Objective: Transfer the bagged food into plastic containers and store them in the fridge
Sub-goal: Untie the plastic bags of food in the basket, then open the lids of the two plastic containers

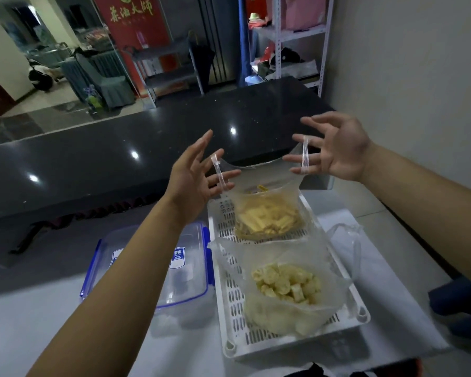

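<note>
Clear plastic lidded container with blue latches [158,270] rests leftmost on the pale table [38,336]. Left hand [193,180] and right hand [337,148], fingers spread straight, carry handle loops of the clear bag of yellow strips [267,216] above the white slotted basket [256,341], beyond the clear bag of pale chunks [286,292].

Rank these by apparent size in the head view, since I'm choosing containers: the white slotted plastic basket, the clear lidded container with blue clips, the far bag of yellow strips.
1. White slotted plastic basket, clearly largest.
2. Clear lidded container with blue clips, partly hidden by the left forearm.
3. Far bag of yellow strips, though it lies farther away, so this is unsure.
</note>
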